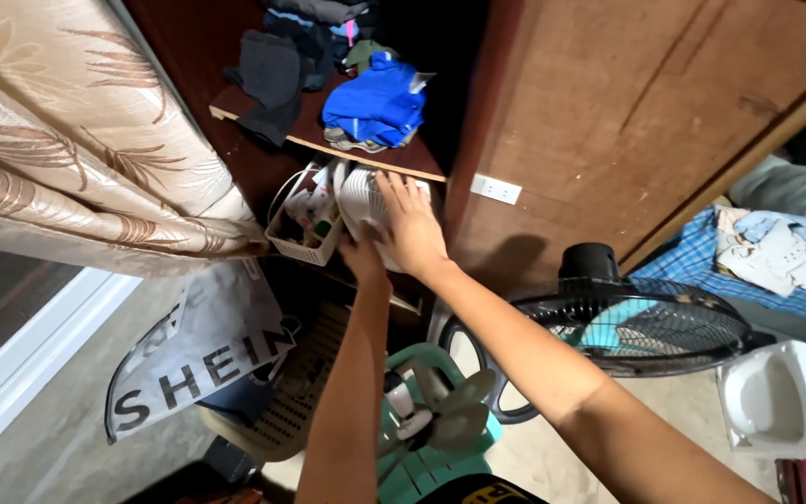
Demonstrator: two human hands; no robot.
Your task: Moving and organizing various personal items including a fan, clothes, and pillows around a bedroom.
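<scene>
Single view: head-worn camera, looking steeply down and forward along both outstretched forearms toward a wooden shelf unit at close range. Frame tilted (shelves run diagonally). Floor and a standing fan fill the lower edge; a curtain occupies the left.

Probably home bedroom: clothes shelf, curtain

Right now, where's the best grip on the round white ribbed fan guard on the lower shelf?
Probably by its rim, from the open front of the shelf. The round white ribbed fan guard stands on edge beside the white plastic basket, so its face offers little to pinch. The right hand lies over its upper edge, the left hand below.
</scene>
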